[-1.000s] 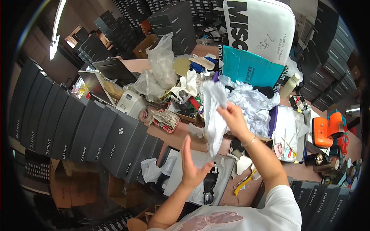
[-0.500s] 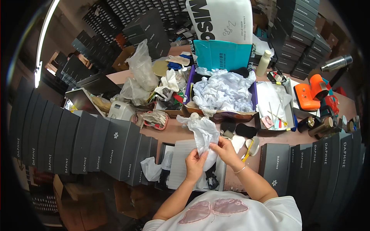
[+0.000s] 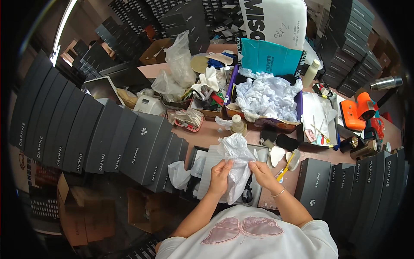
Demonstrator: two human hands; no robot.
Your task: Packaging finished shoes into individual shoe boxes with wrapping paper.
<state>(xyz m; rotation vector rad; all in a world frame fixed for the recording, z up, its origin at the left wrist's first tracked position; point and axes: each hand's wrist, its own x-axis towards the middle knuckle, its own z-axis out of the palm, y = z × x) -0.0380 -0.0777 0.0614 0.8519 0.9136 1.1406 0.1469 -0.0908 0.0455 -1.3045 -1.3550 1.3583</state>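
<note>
A crumpled sheet of thin white tissue paper [image 3: 237, 172] is stretched between my two hands. Its left edge is pinched by my left hand [image 3: 221, 175], the right edge by my right hand [image 3: 262, 173]. Both hands hover over an open shoe box [image 3: 258, 199] on the table. Inside it lie a white foam sheet [image 3: 211, 162] and a black shoe [image 3: 247, 193], partly hidden by the paper. More white wrapping [image 3: 177, 175] hangs over the box's left side.
A purple-edged box holds a heap of crumpled white paper [image 3: 267, 97] beyond my hands. Grey shoe boxes stand in rows at left [image 3: 142, 149] and right [image 3: 317, 185]. A dispenser bottle [image 3: 237, 125], insoles [image 3: 277, 155], a yellow-handled brush [image 3: 283, 172] and an orange device [image 3: 353, 113] sit on the table.
My hands have moved farther apart, and the paper, bunched before, is now spread wider and lower between them. The whole view has shifted, so the table appears farther right.
</note>
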